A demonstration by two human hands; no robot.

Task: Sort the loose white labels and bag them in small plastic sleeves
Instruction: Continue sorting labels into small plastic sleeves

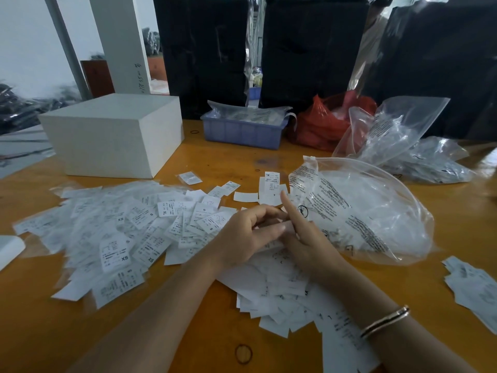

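Head view. Left hand and right hand meet at table centre, over the label spread. Left hand: fingers curled, pinching what looks like a thin sleeve or label against the right hand's fingers; exact item too blurred to tell. Right hand: index finger raised straight, other fingers bent under the same item.

Labels: main pile lies left of the hands, sizes XS, S, XL mixed. A second pile lies under and between the forearms. A few singles sit just beyond the fingertips, incl. one XL label.

Risks (judgement):
- Sizes are intermixed; a wrong-size label may enter a sleeve if the print is not checked.
- Forearms rest over the second pile; a sweep may push labels off the table edge or into the main pile.
- Thin film may cling, so two labels may go in as one.

Surroundings: large clear bag touches the right hand's far side and limits reach to the right. White box at far left, blue tray and red bag at rear, well apart. Small label stack at right edge. Rubber band near front edge.
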